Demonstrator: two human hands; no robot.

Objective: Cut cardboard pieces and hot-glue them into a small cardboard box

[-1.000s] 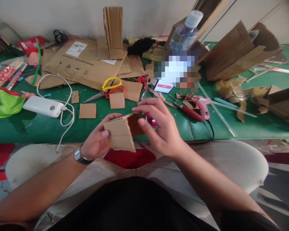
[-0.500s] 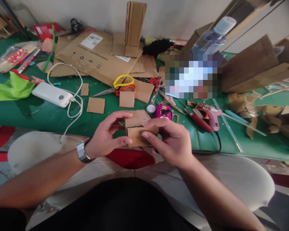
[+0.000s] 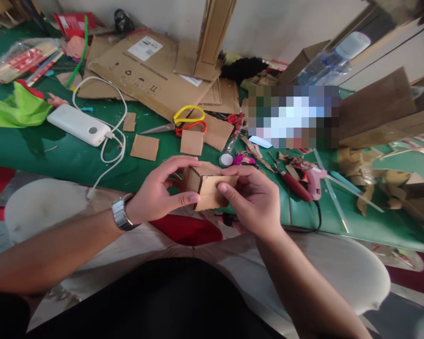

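Both my hands grip a small box-like piece of folded brown cardboard (image 3: 207, 188) just above the near edge of the green table (image 3: 56, 157). My left hand (image 3: 160, 193), with a metal watch on its wrist, pinches the piece's left side between thumb and fingers. My right hand (image 3: 256, 200) presses its right side, thumb on the front face. Small cardboard squares (image 3: 144, 147) lie on the table behind my hands.
Yellow and red scissors (image 3: 178, 123), a white power bank (image 3: 78, 125) with cable, a pink glue gun (image 3: 309, 179), flat cardboard sheets (image 3: 144, 66), a water bottle (image 3: 325, 66) and cardboard scraps (image 3: 374, 113) crowd the table. A green cloth (image 3: 17, 108) lies at left.
The flat cardboard pieces I held apart a second ago are now pressed together into a small box shape. My view has shifted down and to the right.
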